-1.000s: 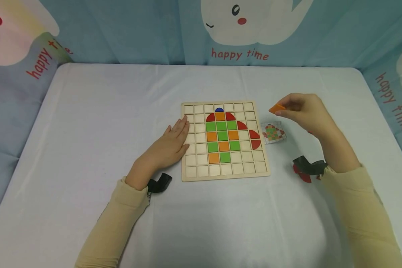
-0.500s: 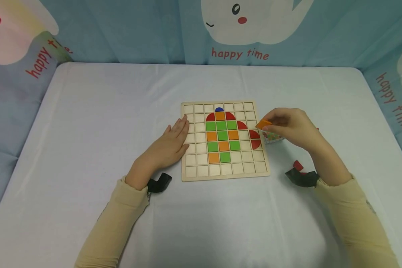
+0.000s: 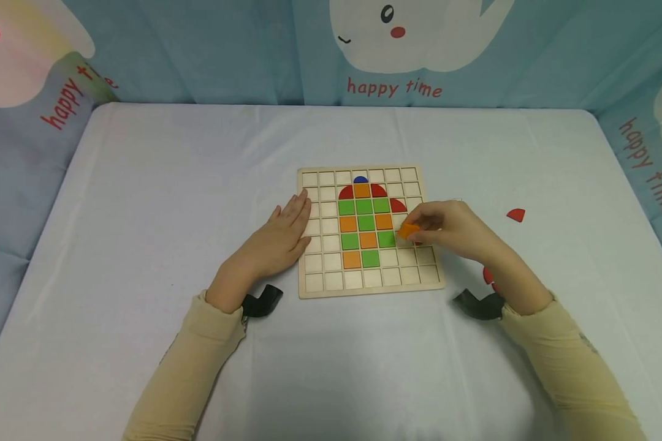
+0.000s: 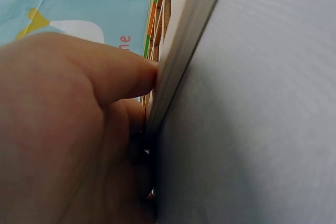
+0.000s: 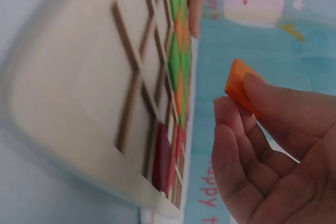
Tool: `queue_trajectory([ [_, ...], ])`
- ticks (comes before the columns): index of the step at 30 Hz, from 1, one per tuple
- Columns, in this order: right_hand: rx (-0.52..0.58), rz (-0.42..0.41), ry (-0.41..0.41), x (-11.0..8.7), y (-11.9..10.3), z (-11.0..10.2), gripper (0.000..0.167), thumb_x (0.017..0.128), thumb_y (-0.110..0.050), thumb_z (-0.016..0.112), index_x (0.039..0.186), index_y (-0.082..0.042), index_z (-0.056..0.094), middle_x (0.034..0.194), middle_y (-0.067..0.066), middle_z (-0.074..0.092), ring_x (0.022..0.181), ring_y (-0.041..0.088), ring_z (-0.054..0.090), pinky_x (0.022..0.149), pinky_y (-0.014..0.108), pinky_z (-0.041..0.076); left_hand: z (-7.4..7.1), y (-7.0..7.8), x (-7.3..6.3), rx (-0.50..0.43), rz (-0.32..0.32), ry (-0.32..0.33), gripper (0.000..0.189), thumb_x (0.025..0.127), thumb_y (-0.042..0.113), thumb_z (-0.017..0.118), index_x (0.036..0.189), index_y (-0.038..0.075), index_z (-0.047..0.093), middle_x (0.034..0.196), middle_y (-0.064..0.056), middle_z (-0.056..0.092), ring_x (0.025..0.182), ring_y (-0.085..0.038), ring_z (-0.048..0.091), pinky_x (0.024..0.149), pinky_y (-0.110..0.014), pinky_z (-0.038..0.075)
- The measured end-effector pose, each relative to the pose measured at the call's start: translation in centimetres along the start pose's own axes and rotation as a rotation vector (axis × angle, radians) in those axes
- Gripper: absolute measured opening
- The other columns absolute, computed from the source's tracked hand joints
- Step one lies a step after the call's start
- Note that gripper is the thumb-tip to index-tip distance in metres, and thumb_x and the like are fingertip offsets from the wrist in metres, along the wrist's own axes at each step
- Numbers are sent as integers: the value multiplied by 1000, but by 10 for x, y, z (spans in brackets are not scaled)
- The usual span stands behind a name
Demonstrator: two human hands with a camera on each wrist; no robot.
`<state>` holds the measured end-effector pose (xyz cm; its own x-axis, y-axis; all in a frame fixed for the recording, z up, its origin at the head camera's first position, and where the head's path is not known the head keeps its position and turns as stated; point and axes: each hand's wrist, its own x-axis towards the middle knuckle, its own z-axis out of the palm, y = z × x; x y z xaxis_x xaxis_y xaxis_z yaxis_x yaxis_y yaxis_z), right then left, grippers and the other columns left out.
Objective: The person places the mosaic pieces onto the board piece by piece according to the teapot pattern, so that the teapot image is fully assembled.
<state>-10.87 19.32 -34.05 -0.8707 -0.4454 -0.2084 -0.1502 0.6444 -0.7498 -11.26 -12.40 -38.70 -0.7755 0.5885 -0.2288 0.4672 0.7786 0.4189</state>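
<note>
A wooden grid board [image 3: 344,282] lies mid-table, partly filled with green and orange square tiles, red quarter-round tiles and a blue half-round tile [image 3: 361,179]. Along its left edge rests my left hand [image 3: 273,242], fingers straight over the frame; the left wrist view has the thumb [image 4: 126,72] against the board's side. Between thumb and fingers my right hand [image 3: 452,228] pinches an orange square tile [image 3: 407,231], held over the board right of a green tile [image 3: 386,239]. That same orange tile [image 5: 239,85] shows tilted in the right wrist view. The right hand covers most of the red pieces at the board's right side.
A loose red quarter-round tile [image 3: 516,215] lies right of the board. More red pieces [image 3: 488,275] lie partly hidden by the right wrist. The picture card beside the board is hidden under the right hand. A blue printed curtain [image 3: 226,55] borders the table's far edge.
My right hand has carried the orange tile left and toward the person, from beside the board to over its right columns. The loose red tile has come into view. The left hand stays put.
</note>
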Motion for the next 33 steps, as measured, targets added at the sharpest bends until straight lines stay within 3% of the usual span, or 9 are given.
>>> queue_trajectory([
  [6, -13, -77, -63, 1, 2, 13, 12, 82, -1, 71, 93, -4, 70, 89, 2, 68, 79, 17, 59, 71, 24, 47, 0, 1, 0, -4, -4, 2, 64, 101, 22, 39, 148, -5, 5, 156, -16, -7, 143, -27, -4, 114, -47, 3],
  [11, -44, -46, -101, 1, 0, 19, 12, 83, -8, 71, 95, -6, 70, 87, -1, 66, 76, 17, 55, 69, 30, 46, 0, 1, -1, -12, -13, 3, 64, 101, 21, 39, 148, -5, 5, 156, -16, -7, 143, -28, -4, 114, -47, 3],
  [25, -153, -113, -89, 5, 4, 26, 15, 81, -7, 74, 95, -7, 71, 95, 2, 68, 81, 17, 58, 75, 35, 50, 2, 0, 1, -10, -3, -3, 64, 101, 22, 38, 148, -5, 4, 156, -16, -8, 143, -27, -5, 114, -46, 2],
  [33, -197, -171, -74, 8, 2, 27, 16, 79, -3, 74, 95, -6, 73, 92, 2, 66, 78, 17, 54, 72, 34, 48, -1, 2, 1, -16, -8, -12, 64, 101, 22, 38, 148, -4, 3, 156, -15, -9, 143, -27, -5, 114, -46, 2],
])
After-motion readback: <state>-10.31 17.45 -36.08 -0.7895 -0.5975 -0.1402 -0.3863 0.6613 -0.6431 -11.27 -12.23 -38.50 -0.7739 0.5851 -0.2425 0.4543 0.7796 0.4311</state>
